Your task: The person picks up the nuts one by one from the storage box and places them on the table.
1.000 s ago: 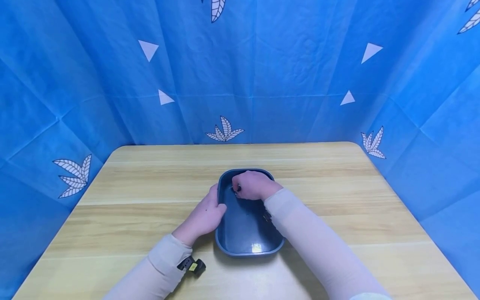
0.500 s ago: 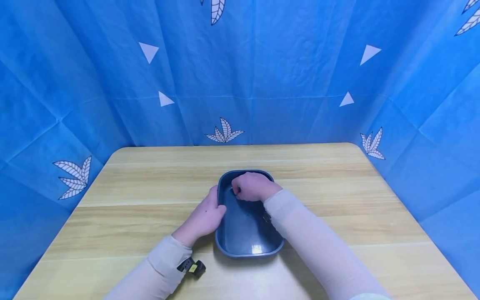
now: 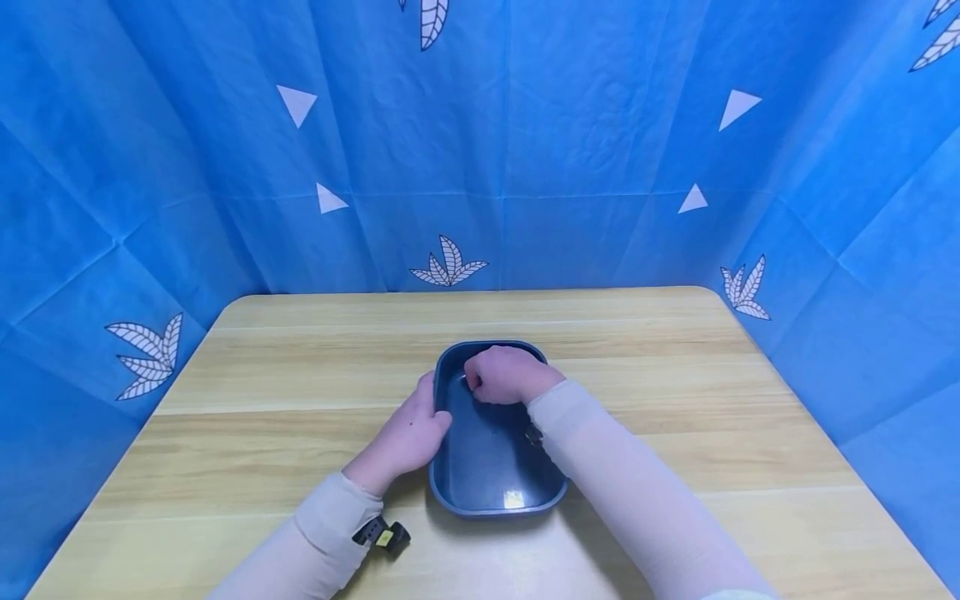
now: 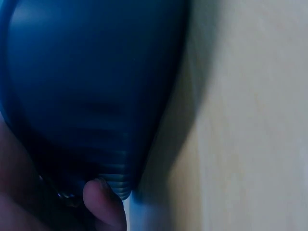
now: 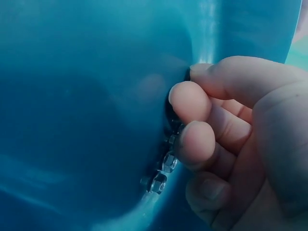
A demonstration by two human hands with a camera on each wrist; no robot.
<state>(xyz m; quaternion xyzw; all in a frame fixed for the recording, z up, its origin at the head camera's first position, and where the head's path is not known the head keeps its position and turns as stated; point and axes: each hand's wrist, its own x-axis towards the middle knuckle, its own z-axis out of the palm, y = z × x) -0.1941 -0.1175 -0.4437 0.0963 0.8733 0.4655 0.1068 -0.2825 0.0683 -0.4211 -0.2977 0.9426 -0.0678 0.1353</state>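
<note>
A deep blue rounded bin (image 3: 498, 454) sits on the wooden table. My left hand (image 3: 405, 429) grips its left wall, thumb over the rim; in the left wrist view a fingertip (image 4: 103, 202) lies against the bin's ribbed side (image 4: 86, 96). Inside the bin, at the far end, is my right hand (image 3: 506, 375) with curled fingers. The right wrist view shows that hand (image 5: 231, 130) pinching a dark, shiny-edged thing, mostly hidden by its fingertips. Several small shiny metal pieces (image 5: 159, 183), looking like nuts, lie in a row just below, along the bin's inner edge (image 5: 130, 219).
Pale wooden table top (image 3: 300, 358) surrounds the bin on every side. Blue curtains (image 3: 510, 150) with white leaves and triangles hang behind the table and along both sides. A black strap with a small device (image 3: 382, 535) is on the left wrist.
The dark and metallic bits at my right fingertips show less than a second ago, as the fingers have shifted slightly. My left hand and the bin have stayed in place.
</note>
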